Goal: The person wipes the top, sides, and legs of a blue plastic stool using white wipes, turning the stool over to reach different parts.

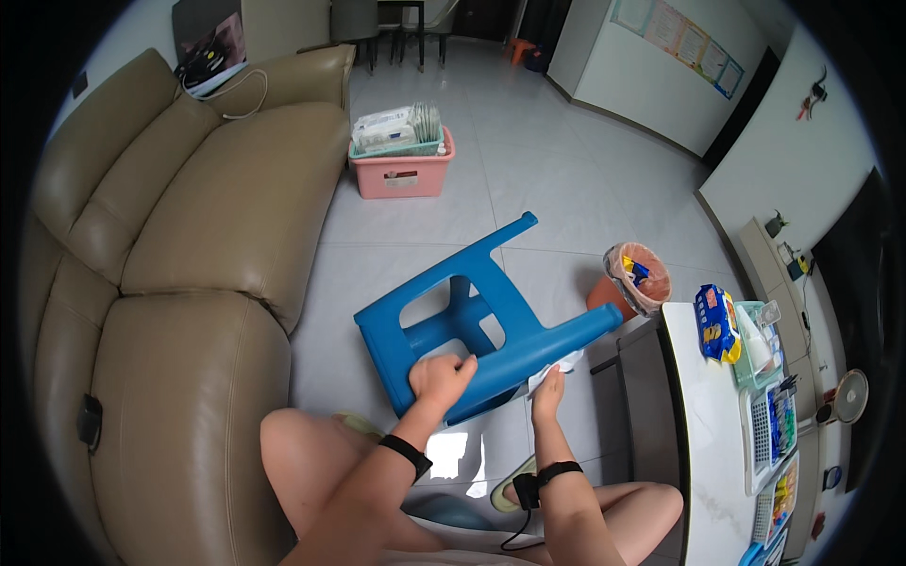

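Observation:
A blue plastic stool (514, 357) is tipped over in front of me, two of its legs pointing away to the right. My left hand (440, 382) is closed on the stool's near side, thumb lying along the blue plastic. Lower on the right, my right hand (547, 398) pinches a white wipe (568, 362), pressed against the outer side of the nearer leg. Part of the wipe is hidden behind my fingers and the leg. Black bands circle both my wrists, and a cable hangs from the right one.
Along the left runs a brown leather sofa (203, 377). A pink tub (400, 177) with packages stands beyond the stool. To the right are a lined orange bin (604, 294) and a white tabletop (710, 434) bearing a blue wipes pack (718, 324) and several baskets.

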Demonstrator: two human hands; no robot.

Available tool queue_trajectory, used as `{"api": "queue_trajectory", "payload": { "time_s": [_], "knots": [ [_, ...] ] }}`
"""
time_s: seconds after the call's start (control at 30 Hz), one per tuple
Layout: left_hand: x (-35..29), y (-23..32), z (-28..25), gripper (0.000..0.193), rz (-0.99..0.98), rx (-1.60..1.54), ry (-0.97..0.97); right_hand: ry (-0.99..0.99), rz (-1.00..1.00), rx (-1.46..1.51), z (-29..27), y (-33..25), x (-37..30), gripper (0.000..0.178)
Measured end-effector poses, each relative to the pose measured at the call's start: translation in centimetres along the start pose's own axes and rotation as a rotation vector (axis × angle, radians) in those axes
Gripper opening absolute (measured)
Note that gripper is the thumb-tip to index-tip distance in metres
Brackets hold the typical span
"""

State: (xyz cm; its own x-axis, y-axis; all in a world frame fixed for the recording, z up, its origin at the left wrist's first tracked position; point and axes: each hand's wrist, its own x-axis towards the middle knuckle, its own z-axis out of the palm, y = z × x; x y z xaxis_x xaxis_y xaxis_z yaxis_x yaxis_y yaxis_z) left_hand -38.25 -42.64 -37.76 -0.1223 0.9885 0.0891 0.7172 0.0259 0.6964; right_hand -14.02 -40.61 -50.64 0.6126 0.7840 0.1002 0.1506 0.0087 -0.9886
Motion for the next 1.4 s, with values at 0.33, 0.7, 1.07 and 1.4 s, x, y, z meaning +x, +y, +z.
{"api": "queue_trajectory", "payload": {
  "time_s": [0.33, 0.7, 1.07, 1.4],
  "knots": [
    [4.4, -1.4, -3.3, 0.06, -0.309, -0.262, -0.312, -0.099, -0.368, -0.592, 2.9, -17.7, 1.2, 0.04],
    [5.5, -2.9, -3.0, 0.044, -0.193, -0.168, -0.03, -0.201, -0.143, -0.803, 6.6, -16.1, 4.7, 0.046],
    [4.2, -14.4, -0.8, 0.04, -0.854, -0.954, 0.414, -0.226, 0.104, -0.954, 10.5, -12.4, 11.1, 0.051],
    [-3.9, -5.0, 1.7, 0.003, 0.125, -0.436, 0.245, 0.126, -0.882, -1.225, 11.0, -8.0, 8.1, 0.052]
  ]
}}
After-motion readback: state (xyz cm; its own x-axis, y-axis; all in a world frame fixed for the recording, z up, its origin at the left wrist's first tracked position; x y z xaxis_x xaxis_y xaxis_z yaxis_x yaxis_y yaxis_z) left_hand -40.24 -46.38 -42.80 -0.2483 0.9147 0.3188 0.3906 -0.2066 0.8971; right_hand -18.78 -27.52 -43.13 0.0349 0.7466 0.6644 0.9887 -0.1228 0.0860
